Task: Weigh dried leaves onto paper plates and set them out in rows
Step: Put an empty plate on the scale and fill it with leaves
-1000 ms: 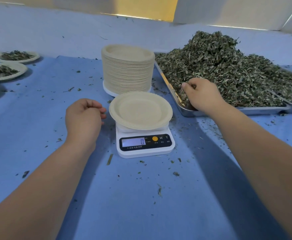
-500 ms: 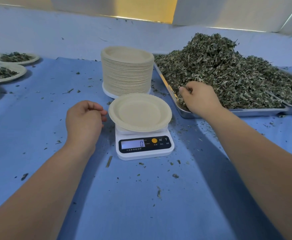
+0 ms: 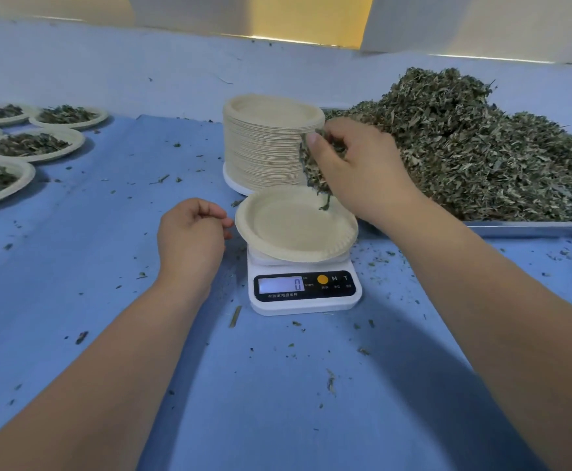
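Observation:
An empty paper plate (image 3: 288,232) sits on a small white digital scale (image 3: 303,290) whose display reads 0. My right hand (image 3: 356,171) grips a handful of dried leaves (image 3: 313,173) just above the plate's far right rim, with strands hanging down toward it. My left hand (image 3: 189,236) hovers close to the plate's left edge, fingers loosely curled, holding nothing. A big heap of dried leaves (image 3: 474,147) fills a metal tray (image 3: 529,227) at the right.
A tall stack of paper plates (image 3: 267,144) stands behind the scale. Several filled plates (image 3: 33,146) lie in rows at the far left. Leaf crumbs are scattered over the blue cloth (image 3: 278,402).
My right hand has lifted out of the leaf heap with a handful and moved left, over the plate on the scale. The left hand has stayed beside the plate.

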Demonstrator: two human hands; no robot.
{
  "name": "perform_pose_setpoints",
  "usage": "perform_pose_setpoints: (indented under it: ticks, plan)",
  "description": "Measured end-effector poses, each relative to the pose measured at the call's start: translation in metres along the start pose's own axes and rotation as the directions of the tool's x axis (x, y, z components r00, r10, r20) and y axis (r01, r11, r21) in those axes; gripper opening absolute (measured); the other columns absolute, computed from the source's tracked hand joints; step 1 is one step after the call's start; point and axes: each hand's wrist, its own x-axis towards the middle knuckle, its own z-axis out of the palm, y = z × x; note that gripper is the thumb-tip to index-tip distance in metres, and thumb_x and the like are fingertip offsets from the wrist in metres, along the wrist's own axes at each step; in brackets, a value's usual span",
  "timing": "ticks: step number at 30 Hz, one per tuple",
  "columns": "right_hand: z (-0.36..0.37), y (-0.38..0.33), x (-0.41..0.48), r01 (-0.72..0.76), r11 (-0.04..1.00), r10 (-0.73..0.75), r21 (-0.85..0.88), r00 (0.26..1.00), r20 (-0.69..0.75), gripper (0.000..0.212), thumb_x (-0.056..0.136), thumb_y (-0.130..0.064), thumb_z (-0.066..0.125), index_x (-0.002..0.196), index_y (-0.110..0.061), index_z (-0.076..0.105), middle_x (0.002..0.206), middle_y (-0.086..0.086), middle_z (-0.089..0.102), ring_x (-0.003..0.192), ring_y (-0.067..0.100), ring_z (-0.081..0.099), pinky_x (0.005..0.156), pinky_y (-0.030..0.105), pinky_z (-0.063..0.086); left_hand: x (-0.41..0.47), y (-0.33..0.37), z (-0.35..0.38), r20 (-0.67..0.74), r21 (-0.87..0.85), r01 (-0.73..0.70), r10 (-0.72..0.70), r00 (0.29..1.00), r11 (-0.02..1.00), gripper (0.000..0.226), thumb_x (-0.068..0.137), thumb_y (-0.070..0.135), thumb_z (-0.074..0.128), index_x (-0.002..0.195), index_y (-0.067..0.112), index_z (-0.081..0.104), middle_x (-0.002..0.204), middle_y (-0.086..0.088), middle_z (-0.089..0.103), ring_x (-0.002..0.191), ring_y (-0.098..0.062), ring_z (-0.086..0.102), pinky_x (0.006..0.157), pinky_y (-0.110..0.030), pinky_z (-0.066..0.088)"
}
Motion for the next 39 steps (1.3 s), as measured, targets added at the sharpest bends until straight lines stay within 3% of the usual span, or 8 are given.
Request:
perform_pose_setpoints:
  ticks: [7, 12, 17, 19, 22, 25, 32, 39]
  plan:
    - [0.024, -0.017, -0.019, 0.052, 0.996, -0.027, -0.075, 0.951, 0.309, 0.030, 0.100, -0.051, 0.050, 0.092, -0.025, 0.063, 0.063, -0.012, 0.057, 0.061, 0.000, 0.052, 0.059, 0.029, 0.040, 0.001, 0.000, -0.002, 0.006, -0.008, 0.000, 0.000, 1.000, 1.000, 0.029, 0.075, -0.002, 0.044, 0.080, 0.018, 0.066, 0.071, 0.008, 0.073, 0.061, -0.004, 0.067, 0.062, -0.027, 0.050]
    - [0.017, -0.016, -0.016, 0.032, 0.998, -0.013, -0.047, 0.936, 0.350, 0.056, 0.098, -0.065, 0.036, 0.090, -0.019, 0.067, 0.074, -0.001, 0.062, 0.074, 0.012, 0.058, 0.075, 0.038, 0.052, 0.001, 0.001, -0.001, 0.008, 0.003, 0.008, -0.008, 1.000, 1.000, 0.030, 0.076, -0.003, 0.045, 0.078, 0.019, 0.065, 0.068, 0.010, 0.072, 0.059, -0.002, 0.066, 0.063, -0.028, 0.050]
    - [0.013, -0.013, -0.016, 0.029, 0.999, -0.018, -0.024, 0.917, 0.398, 0.062, 0.100, -0.063, 0.039, 0.096, -0.010, 0.072, 0.071, 0.004, 0.063, 0.070, 0.015, 0.058, 0.074, 0.033, 0.050, 0.000, 0.002, 0.000, 0.003, 0.011, 0.001, -0.001, 1.000, 1.000, 0.031, 0.078, -0.006, 0.045, 0.078, 0.018, 0.064, 0.065, 0.012, 0.071, 0.058, -0.001, 0.064, 0.063, -0.027, 0.050]
    - [0.012, -0.012, -0.019, 0.016, 0.999, -0.026, 0.031, 0.932, 0.362, 0.051, 0.102, -0.057, 0.044, 0.098, -0.016, 0.074, 0.082, -0.002, 0.070, 0.075, 0.008, 0.061, 0.076, 0.029, 0.049, -0.001, 0.002, -0.001, -0.003, 0.009, -0.001, 0.001, 1.000, 1.000, 0.031, 0.078, -0.006, 0.045, 0.078, 0.018, 0.064, 0.064, 0.012, 0.070, 0.058, -0.001, 0.064, 0.063, -0.026, 0.050]
    - [0.008, -0.005, -0.025, -0.007, 0.991, -0.025, 0.132, 0.970, 0.243, 0.040, 0.103, -0.050, 0.049, 0.098, -0.020, 0.074, 0.071, -0.025, 0.063, 0.066, -0.006, 0.055, 0.061, 0.013, 0.039, -0.001, 0.003, -0.001, -0.005, 0.005, 0.001, -0.001, 1.000, 1.000, 0.031, 0.079, -0.007, 0.045, 0.079, 0.018, 0.064, 0.065, 0.011, 0.070, 0.058, 0.000, 0.064, 0.061, -0.024, 0.050]
    - [0.001, 0.007, -0.036, -0.010, 0.986, -0.013, 0.165, 0.990, 0.140, 0.034, 0.103, -0.043, 0.052, 0.095, -0.018, 0.074, 0.079, -0.023, 0.065, 0.069, -0.007, 0.055, 0.063, 0.006, 0.036, -0.001, 0.003, -0.001, 0.000, 0.006, 0.001, -0.001, 1.000, 1.000, 0.031, 0.079, -0.007, 0.045, 0.079, 0.017, 0.064, 0.066, 0.010, 0.070, 0.057, -0.001, 0.063, 0.061, -0.025, 0.050]
    - [-0.008, 0.053, -0.063, -0.054, 0.998, 0.051, -0.035, 0.995, -0.081, 0.030, 0.101, -0.032, 0.052, 0.082, -0.015, 0.068, 0.059, -0.006, 0.053, 0.057, 0.015, 0.048, 0.056, 0.034, 0.041, -0.002, 0.004, -0.002, 0.000, 0.016, 0.007, -0.007, 1.000, 1.000, 0.031, 0.080, -0.007, 0.045, 0.079, 0.017, 0.064, 0.064, 0.011, 0.069, 0.056, 0.000, 0.063, 0.063, -0.026, 0.051]
    - [-0.014, 0.081, -0.058, -0.214, 0.909, 0.231, -0.357, 0.973, 0.007, 0.038, 0.099, -0.050, 0.038, 0.097, -0.021, 0.061, 0.073, -0.008, 0.055, 0.077, 0.028, 0.054, 0.069, 0.037, 0.040, -0.004, 0.004, -0.003, 0.013, 0.042, 0.010, -0.010, 1.000, 0.999, 0.032, 0.080, -0.008, 0.044, 0.081, 0.016, 0.065, 0.064, 0.012, 0.069, 0.057, -0.001, 0.063, 0.064, -0.028, 0.053]
